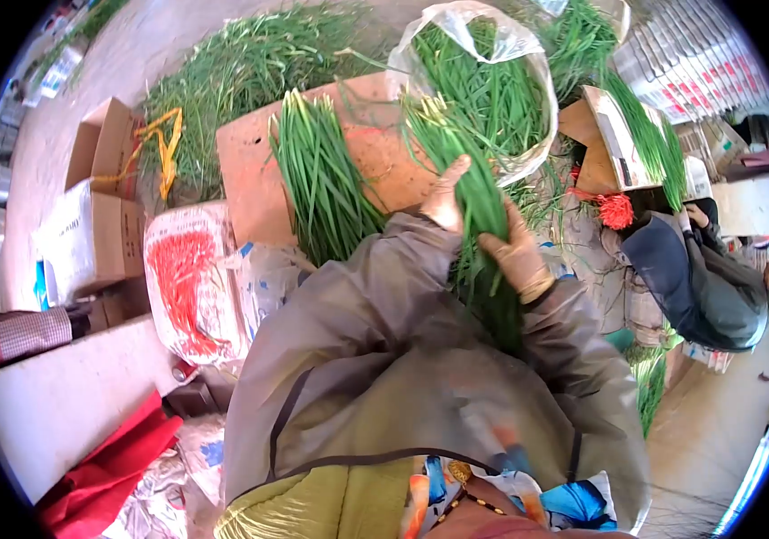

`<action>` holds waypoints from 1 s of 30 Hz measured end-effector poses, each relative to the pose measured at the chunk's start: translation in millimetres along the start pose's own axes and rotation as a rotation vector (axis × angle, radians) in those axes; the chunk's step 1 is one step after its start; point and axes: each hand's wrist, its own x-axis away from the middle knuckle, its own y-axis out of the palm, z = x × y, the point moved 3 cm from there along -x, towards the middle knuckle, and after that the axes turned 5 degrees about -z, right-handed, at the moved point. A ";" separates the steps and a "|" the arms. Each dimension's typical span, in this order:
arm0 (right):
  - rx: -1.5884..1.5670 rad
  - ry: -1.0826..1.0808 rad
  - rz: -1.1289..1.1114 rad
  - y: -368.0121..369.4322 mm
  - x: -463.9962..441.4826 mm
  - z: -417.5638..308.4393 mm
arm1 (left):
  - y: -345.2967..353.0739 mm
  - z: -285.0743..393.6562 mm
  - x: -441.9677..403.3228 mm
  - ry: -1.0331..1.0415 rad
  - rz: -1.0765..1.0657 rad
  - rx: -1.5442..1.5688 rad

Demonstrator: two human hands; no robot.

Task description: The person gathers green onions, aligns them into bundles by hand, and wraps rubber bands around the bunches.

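A bunch of long green leaves with pale ends is held between my two gloved hands, its pale ends pointing away from me. My left hand wraps round the bunch from its left side, thumb up. On the right side, my right hand grips it a little lower down. Another green bunch lies on the reddish-brown board, left of my hands. The lower ends of the held bunch hang over my lap.
Loose greens are heaped behind the board, beside a clear bag of greens. Red ties lie on a white sack at left, near cardboard boxes. A co-worker sits at right, by a box.
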 end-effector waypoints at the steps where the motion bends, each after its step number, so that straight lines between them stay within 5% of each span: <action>1: 0.108 -0.024 -0.035 -13.0 -6.8 -3.1 | -3.7 -6.1 -5.8 0.125 0.007 0.007; 5: 0.397 0.125 -0.416 -44.4 -53.4 -86.8 | 31.5 -6.8 -17.7 0.181 -0.037 0.229; 8: 0.601 0.494 -0.686 -43.2 -105.7 -133.4 | 35.8 -4.6 -30.1 0.367 -0.003 0.257; 10: 1.097 0.341 -0.837 -28.4 -143.2 -158.5 | 40.3 2.2 -28.8 0.374 -0.035 0.268; 13: 0.993 0.550 -0.846 -11.1 -183.4 -135.8 | 38.3 9.1 -26.9 0.347 -0.106 0.336; 14: 1.238 0.410 -0.893 -0.6 -191.6 -139.5 | 39.1 11.2 -23.8 0.308 -0.142 0.396; 18: 1.335 0.232 -0.903 5.7 -168.1 -118.4 | 31.1 12.7 -3.2 0.335 -0.039 0.169; 19: 1.324 0.318 -0.827 4.8 -148.6 -109.1 | 16.0 9.4 -7.6 0.206 -0.057 0.339; 20: 1.419 0.171 -0.749 13.0 -118.0 -120.8 | 2.4 6.3 -9.6 0.117 -0.236 0.274; 21: 1.427 -0.093 -0.639 1.9 -99.6 -87.0 | -6.3 1.4 -9.9 0.078 -0.153 0.217; 22: 1.426 0.213 -0.574 18.5 -68.5 -116.5 | -9.6 -3.9 -7.6 0.039 -0.073 0.155; 24: 1.334 0.137 -0.563 12.8 -34.8 -109.0 | -2.9 -4.9 7.2 0.129 0.084 0.084; 26: 0.495 -0.062 -0.396 -6.1 -11.3 -122.1 | -2.2 9.0 27.8 0.011 0.005 -0.018; 27: 0.150 0.144 -0.191 -21.4 -4.1 -113.7 | 0.9 19.3 38.8 -0.009 -0.004 -0.171; 28: -0.025 0.027 0.015 -34.4 1.1 -101.6 | 10.5 28.9 52.2 -0.028 -0.011 -0.325; 30: -0.066 -0.052 -0.041 -21.1 -0.8 -61.4 | 34.7 41.7 79.6 -0.060 -0.046 -0.576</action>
